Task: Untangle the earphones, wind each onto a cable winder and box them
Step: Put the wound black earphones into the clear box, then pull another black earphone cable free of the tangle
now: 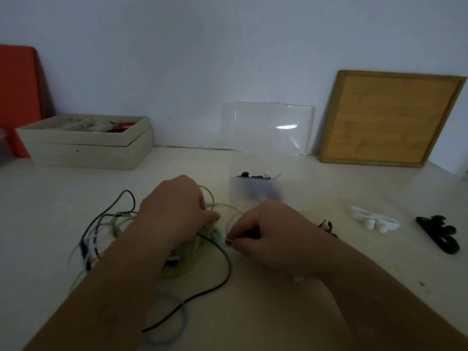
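Observation:
A tangle of earphone cables (106, 231), black, green, white and yellow, lies on the pale table in front of me. My left hand (174, 209) rests over its middle, fingers pinched on green cable strands. My right hand (263, 231) pinches a thin cable end close to the left hand's fingertips. A black cable (222, 272) loops toward me, beside a blue-grey loop (174, 317). A clear plastic box (255, 186) behind my hands holds black and white pieces. A white cable winder (372, 220) and a black cable winder (440, 234) lie to the right.
A clear lid (273, 127) and a wooden framed board (387, 117) lean on the wall behind. A cream divided box (86, 145) with small items stands at back left, beside a red panel (17, 97). A small dark piece (328, 225) lies right of my right hand.

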Motion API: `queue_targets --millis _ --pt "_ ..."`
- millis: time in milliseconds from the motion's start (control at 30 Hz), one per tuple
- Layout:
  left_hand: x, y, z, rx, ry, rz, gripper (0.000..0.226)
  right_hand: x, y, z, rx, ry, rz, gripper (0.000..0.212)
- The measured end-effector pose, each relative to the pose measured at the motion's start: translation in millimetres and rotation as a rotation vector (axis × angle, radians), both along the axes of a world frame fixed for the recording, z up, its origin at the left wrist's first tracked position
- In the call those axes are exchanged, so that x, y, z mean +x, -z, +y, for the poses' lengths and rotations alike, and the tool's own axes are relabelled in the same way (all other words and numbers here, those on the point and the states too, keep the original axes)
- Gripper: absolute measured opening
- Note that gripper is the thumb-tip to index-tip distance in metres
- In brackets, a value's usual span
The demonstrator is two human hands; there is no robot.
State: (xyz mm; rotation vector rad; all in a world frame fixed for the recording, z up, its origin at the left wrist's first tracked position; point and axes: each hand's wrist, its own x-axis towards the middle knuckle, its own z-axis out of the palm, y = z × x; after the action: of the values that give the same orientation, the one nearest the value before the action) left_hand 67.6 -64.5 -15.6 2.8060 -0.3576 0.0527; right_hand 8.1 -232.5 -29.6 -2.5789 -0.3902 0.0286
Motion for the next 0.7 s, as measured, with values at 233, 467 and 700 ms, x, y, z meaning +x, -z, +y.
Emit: queue_targets --millis 233,467,700 --pt "4 0 8 -0.293 0.011 -0.09 0.007 -4 -4 -3 0.112 0.079 -0.079 0.017" --pt "-2 -15 5 -0.658 0.074 -0.176 0.015 -19 -2 31 0.118 0.079 -0.261 0.035" --pt "-5 -19 6 -0.799 0.127 0.043 0.026 -13 4 53 -0.084 0.091 -0.314 0.021"
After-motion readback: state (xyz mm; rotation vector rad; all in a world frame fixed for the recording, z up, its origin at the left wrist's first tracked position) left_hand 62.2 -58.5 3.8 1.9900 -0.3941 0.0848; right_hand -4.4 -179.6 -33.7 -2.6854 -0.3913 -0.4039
